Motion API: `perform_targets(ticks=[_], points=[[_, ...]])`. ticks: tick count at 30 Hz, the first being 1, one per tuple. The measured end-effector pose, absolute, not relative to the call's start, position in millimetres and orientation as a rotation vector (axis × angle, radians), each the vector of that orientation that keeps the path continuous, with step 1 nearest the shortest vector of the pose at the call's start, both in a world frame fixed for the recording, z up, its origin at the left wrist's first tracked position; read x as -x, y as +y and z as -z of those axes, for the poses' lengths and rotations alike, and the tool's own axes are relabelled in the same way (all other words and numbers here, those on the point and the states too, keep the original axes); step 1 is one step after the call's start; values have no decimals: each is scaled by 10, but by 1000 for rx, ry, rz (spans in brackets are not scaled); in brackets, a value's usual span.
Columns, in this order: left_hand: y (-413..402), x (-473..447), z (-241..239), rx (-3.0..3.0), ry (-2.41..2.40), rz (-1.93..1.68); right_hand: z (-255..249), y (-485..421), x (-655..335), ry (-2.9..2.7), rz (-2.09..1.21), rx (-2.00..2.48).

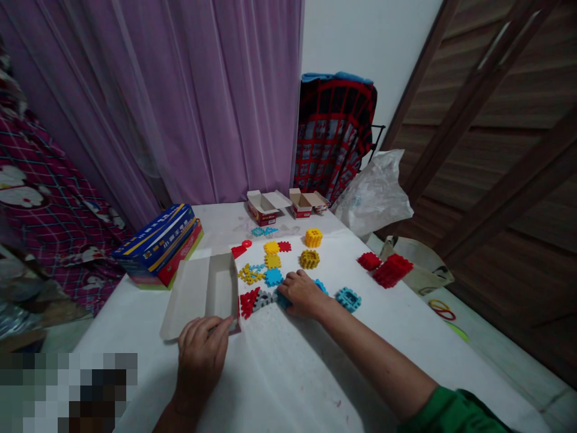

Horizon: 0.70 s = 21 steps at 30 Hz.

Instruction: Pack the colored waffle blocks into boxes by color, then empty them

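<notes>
Left hand [205, 346] has the near edge of an open box [223, 285] pinched in its fingers, pale inside showing. Right hand [300, 293] is curled over a dark blue piece [282, 300] on the table [288, 373], can't tell if it's actually gripping. Small red boxes [264, 216] sit flaps-open at the back, and a blue box [155, 237] lies on a red one at left.

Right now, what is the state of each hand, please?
Left hand: partly curled at the open box's near edge; firm grip cannot be told.
Right hand: curled over a blue piece; grip cannot be told.
</notes>
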State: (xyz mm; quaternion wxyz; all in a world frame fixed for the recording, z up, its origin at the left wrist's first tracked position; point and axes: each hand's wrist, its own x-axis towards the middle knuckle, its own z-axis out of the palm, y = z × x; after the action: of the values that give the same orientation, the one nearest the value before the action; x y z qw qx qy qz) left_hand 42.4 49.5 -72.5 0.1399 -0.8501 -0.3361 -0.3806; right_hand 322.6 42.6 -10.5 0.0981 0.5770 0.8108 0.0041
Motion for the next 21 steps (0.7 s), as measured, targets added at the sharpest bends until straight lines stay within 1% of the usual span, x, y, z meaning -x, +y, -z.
perform_targets(ticks=[8, 15, 21], points=[[502, -413, 730, 2460, -952, 1106, 105, 498, -3244, 2377, -33, -1661], [465, -510, 644, 2377, -949, 1226, 154, 562, -3254, 2291, -27, -1648], [447, -495, 671, 2400, -968, 1167, 35, 508, -3263, 2301, -8, -1698]])
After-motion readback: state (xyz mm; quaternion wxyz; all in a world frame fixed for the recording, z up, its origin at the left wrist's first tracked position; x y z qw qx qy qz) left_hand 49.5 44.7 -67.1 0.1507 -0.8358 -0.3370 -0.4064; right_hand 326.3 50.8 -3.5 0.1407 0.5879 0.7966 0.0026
